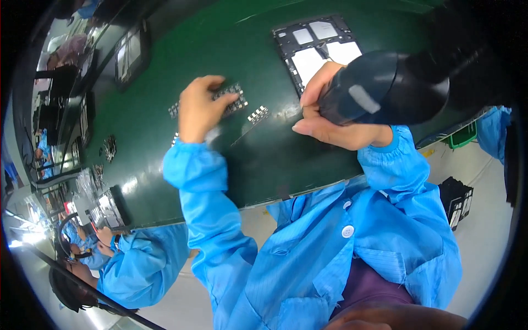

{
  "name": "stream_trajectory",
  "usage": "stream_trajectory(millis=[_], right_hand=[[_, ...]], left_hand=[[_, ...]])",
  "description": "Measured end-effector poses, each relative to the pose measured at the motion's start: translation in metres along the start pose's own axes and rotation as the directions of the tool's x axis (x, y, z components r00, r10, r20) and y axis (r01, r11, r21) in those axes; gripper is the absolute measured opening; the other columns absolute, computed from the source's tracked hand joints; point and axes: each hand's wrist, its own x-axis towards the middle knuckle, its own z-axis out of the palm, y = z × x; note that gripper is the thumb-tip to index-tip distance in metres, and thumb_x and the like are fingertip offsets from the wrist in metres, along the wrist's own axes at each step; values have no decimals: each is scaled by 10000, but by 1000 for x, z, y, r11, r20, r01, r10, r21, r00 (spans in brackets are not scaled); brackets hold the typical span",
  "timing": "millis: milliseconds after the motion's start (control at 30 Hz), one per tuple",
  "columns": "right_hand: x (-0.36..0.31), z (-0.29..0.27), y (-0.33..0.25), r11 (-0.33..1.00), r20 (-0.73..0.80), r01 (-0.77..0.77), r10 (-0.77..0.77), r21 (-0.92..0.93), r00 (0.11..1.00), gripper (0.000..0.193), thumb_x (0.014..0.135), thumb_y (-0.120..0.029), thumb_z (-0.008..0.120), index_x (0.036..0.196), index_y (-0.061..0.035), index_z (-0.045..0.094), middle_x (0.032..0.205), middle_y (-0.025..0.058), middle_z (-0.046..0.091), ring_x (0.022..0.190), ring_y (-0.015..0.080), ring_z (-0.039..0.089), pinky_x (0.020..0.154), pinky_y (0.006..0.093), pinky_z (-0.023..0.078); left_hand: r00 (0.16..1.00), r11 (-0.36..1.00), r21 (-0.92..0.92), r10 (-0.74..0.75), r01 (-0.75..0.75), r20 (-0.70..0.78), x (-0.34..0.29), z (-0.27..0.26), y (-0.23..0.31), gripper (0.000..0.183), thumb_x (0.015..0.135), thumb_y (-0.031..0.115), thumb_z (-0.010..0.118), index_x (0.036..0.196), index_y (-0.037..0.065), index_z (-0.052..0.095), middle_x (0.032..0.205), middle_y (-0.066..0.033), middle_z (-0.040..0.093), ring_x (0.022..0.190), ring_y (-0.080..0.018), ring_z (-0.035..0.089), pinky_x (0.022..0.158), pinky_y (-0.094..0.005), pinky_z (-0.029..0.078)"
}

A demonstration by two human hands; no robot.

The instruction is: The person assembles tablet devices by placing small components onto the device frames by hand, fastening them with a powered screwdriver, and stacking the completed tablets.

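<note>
My left hand hovers at or just above a strip of small black and silver parts, its thumb and forefinger apart and slightly blurred. The other fingertips are hidden, and more of these small parts show beside the hand. My right hand is closed round the end of a bulky black rounded power tool, which hides much of the palm. Just beyond that hand lies an opened tablet-like device with a black frame and white panels. A short row of small metallic parts rests between my hands.
The green table has its near edge in front of my body. Small dark parts and another flat device lie to the left. A co-worker in a blue sleeve works at lower left. A green basket stands at right.
</note>
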Motion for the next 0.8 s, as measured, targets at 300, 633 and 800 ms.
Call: stream_trajectory(millis=[300, 633, 800], right_hand=[[-30, -123, -20, 985, -406, 48, 25, 169, 914, 638, 696, -154, 784, 1198, 52, 449, 602, 6, 474, 497, 105, 482, 480, 249, 408], [-66, -199, 18, 837, -221, 541, -545, -85, 809, 287, 702, 71, 726, 919, 12, 547, 623, 88, 591, 490, 146, 581, 434, 260, 437], [-79, -173, -3, 985, -463, 165, -173, -57, 869, 290, 718, 44, 743, 938, 16, 556, 639, 58, 593, 500, 89, 543, 431, 224, 394]], left_hand=[[988, 999, 6, -54, 53, 146, -18, -19, -32, 398, 524, 104, 845, 840, -1, 628, 743, -56, 594, 690, -148, 531, 630, -278, 454], [886, 771, -455, -307, 445, 347, 1, -19, -11, 307, 688, -110, 716, 972, -55, 611, 765, -34, 617, 676, -87, 582, 655, -196, 492], [970, 946, -220, -222, 238, 96, -10, -3, -17, 245, 700, -46, 745, 919, -61, 635, 773, -54, 644, 692, -89, 591, 644, -206, 489]])
